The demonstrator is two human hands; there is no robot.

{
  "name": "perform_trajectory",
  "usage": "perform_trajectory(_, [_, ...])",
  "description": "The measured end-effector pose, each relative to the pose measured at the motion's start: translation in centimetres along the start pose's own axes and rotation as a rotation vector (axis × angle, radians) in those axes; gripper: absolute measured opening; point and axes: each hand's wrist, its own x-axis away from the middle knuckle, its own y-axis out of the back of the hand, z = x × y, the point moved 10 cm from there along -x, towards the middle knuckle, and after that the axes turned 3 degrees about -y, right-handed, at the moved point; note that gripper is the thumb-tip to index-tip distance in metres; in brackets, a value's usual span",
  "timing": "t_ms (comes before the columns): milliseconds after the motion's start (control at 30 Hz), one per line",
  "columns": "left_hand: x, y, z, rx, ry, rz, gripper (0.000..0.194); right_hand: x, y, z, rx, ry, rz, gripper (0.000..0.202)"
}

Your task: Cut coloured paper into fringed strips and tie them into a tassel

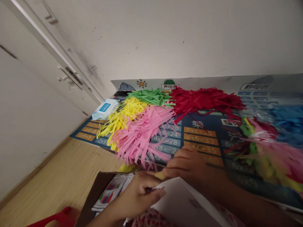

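My left hand (142, 197) is closed, with thumb and finger pinching near the corner of a white folded paper sheet (180, 201) that stands up in front of me. My right hand (187, 162) rests by the front edge of the table with its fingers curled. A small yellowish bit shows between the two hands, and what the right fingers hold is hidden. Just beyond lie bundles of cut paper strips: pink (144, 132), yellow (127, 115), green (151, 96) and red (205, 99).
A printed times-table mat (201, 143) covers the table. A wet-wipes pack (105, 108) lies at its left end. Multicoloured strips (272, 148) and blue strips (288, 121) lie on the right. Below stands a cardboard box (91, 197) with printed packets (111, 190). A door (35, 78) is left.
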Motion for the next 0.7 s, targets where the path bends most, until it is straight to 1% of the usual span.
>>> perform_trajectory(67, [-0.1, -0.7, 0.8, 0.049, 0.047, 0.055, 0.045, 0.6, -0.1, 0.3, 0.082, 0.085, 0.002, 0.035])
perform_trajectory(200, [-0.2, -1.0, 1.1, 0.115, 0.051, 0.056, 0.046, 1.4, -0.5, 0.4, 0.127, 0.125, 0.005, 0.030])
perform_trajectory(333, [-0.2, -1.4, 1.3, 0.148, 0.057, 0.092, 0.048, 1.6, -0.7, 0.4, 0.087, 0.097, 0.031, 0.026])
perform_trajectory(467, [-0.1, -1.7, 1.8, 0.190, 0.075, 0.130, 0.047, 1.6, -1.5, -0.7, -0.043, 0.017, 0.044, 0.036])
perform_trajectory(533, [-0.2, -1.7, 2.0, 0.219, 0.082, 0.135, 0.048, 1.6, -2.4, -1.3, -0.162, -0.022, 0.044, 0.041])
perform_trajectory(567, [-0.2, -1.8, 2.1, 0.237, 0.086, 0.141, 0.048, 1.5, -2.9, -2.0, -0.244, -0.078, 0.055, 0.042])
perform_trajectory(600, [-0.2, -1.9, 2.1, 0.255, 0.092, 0.149, 0.048, 1.4, -3.4, -2.9, -0.342, -0.168, 0.074, 0.041])
perform_trajectory(667, [-0.2, -2.1, 2.3, 0.289, 0.112, 0.166, 0.048, 1.7, -3.9, -5.4, -0.541, -0.429, 0.092, 0.038])
perform_trajectory(700, [-0.1, -2.1, 2.5, 0.295, 0.125, 0.168, 0.048, 1.9, -3.4, -6.6, -0.602, -0.561, 0.061, 0.035])
